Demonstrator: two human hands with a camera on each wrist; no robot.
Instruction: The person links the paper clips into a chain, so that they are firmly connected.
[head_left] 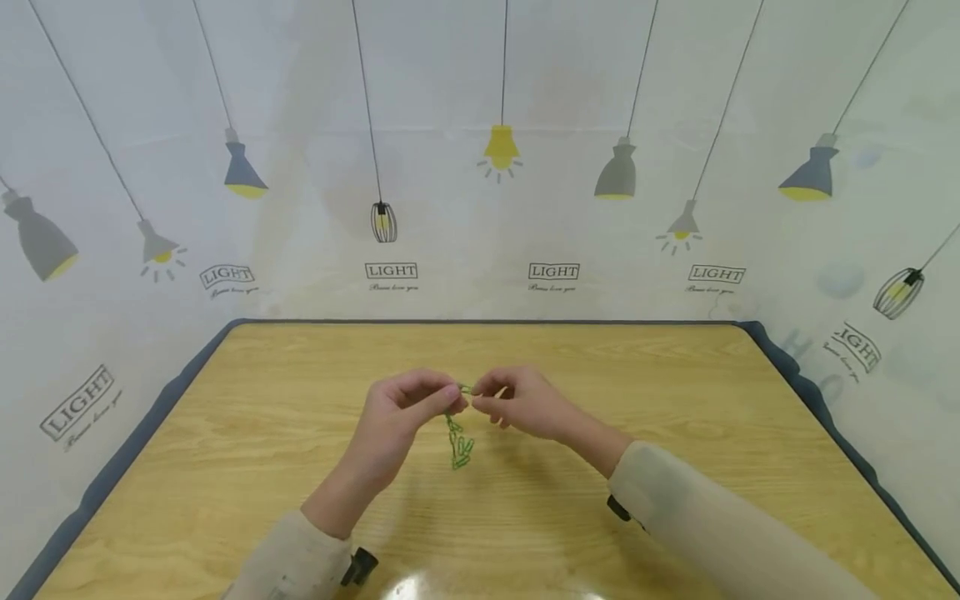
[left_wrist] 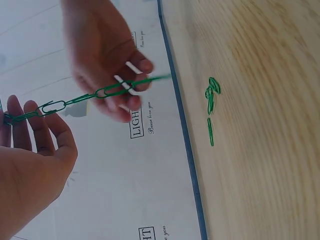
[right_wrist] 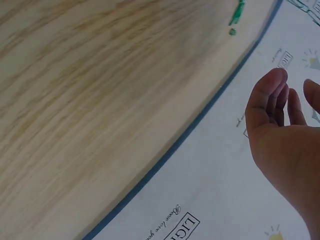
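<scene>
My two hands are up over the middle of the surface (head_left: pixel 262 400), with their fingertips close together. My left hand (head_left: pixel 393 412) is pinching the top of a green paper clip chain (left_wrist: pixel 80 99) between thumb and finger, and its other fingers are softly bent. My right hand (head_left: pixel 525 402) is right beside it, with its fingers curved and the thumb a bit away from them. I can't tell if it has hold of a clip or just touches the chain. Some little white bits (left_wrist: pixel 133 68) show by my right fingers, but I can't tell what they are.

The chain hangs down from my left hand, link after link, and gets blurry at the low end. Under it, a small pile of green clips (left_wrist: pixel 210 92) lies on the surface, on the near side of my hands. One thin green piece (left_wrist: pixel 210 132) lies just beside the pile.

I have pale sleeves (head_left: pixel 697 508) on, and a black thing (head_left: pixel 361 567) sits at my left wrist. The surface is yellow-brown wood with a dark blue edge (head_left: pixel 495 321). Past it, on the far, left and right sides, is a white wall (head_left: pixel 300 192) with pictures of hanging lamps (head_left: pixel 502 146) and the word LIGHT.
</scene>
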